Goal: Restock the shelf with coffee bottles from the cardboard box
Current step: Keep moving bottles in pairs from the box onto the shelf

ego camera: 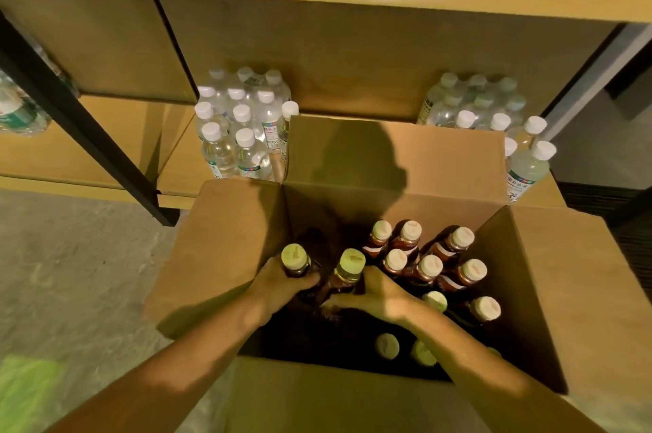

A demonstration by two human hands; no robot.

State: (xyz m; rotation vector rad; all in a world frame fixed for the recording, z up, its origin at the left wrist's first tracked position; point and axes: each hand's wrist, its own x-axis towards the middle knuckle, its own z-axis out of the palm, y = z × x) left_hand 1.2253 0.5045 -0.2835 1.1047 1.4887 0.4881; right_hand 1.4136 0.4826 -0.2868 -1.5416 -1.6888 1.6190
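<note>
Both bare forearms come in from the bottom edge, angled up and inward, converging over the cardboard box. Left hand is inside the box near its left wall, wrist about straight, fingers curled round the neck of the left bottle just under the cap. Right hand is near the box middle, back of hand up, wrist slightly bent, fingers wrapped round the right bottle below its cap, thumb reaching left. The hands sit just beside each other; can't tell if they touch. Right forearm crosses the box's near edge, left forearm its near-left corner.
</note>
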